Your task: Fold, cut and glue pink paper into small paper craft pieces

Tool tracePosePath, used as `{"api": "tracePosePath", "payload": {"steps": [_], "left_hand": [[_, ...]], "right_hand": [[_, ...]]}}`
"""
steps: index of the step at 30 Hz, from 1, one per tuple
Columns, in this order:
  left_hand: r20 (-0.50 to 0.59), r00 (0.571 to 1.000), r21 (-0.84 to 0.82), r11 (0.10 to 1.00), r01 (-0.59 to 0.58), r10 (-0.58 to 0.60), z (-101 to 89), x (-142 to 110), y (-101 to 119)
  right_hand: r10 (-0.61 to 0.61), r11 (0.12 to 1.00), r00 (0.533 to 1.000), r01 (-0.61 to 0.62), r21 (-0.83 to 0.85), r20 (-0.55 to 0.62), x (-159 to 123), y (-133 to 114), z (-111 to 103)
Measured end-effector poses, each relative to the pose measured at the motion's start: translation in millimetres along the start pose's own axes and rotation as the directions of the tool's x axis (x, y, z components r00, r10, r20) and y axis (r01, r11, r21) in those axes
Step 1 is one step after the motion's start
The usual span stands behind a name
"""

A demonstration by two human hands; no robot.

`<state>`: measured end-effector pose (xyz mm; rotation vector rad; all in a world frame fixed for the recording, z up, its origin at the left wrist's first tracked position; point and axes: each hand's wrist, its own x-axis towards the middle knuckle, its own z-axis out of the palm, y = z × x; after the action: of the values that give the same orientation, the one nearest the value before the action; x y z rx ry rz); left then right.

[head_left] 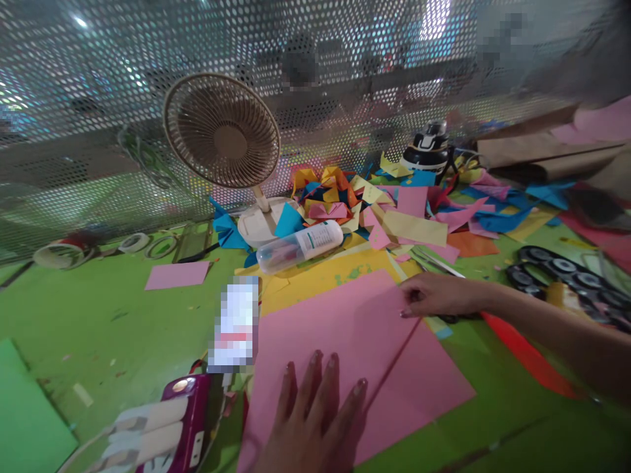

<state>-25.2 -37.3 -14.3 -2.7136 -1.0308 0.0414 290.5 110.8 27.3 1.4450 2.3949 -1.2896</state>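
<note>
A large pink sheet of paper (335, 328) lies at a slant on the table. My left hand (310, 414) rests flat on it with the fingers spread. At the sheet's upper right edge, my right hand (428, 294) is closed in a pinch on the pink paper. A thin dark line, an edge or slit in the paper, runs from below the right hand down toward my left fingers; I cannot tell which. Under the pink sheet shows yellow paper (296, 289). Scissors (428, 258) lie partly hidden beyond my right hand.
A fan (221, 131) stands at the back before a perforated metal screen. A bottle (300, 246) lies by a heap of coloured scraps (414, 226). A phone (234, 325) and purple power strip (182, 420) are left; a black chain-like object (562, 266) is right.
</note>
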Motion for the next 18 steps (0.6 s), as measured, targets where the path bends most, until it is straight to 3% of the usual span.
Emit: {"api": "tracePosePath", "payload": {"steps": [9, 18], "left_hand": [[0.065, 0.992, 0.000, 0.994, 0.112, -0.112, -9.2, 4, 10], [-0.029, 0.995, -0.028, 0.995, 0.093, -0.094, 6.8, 1, 5]], "right_hand": [[-0.043, 0.998, 0.999, 0.043, -0.040, -0.009, 4, 7, 0], [-0.070, 0.996, 0.994, 0.064, -0.067, -0.084, 2, 2, -2]]}}
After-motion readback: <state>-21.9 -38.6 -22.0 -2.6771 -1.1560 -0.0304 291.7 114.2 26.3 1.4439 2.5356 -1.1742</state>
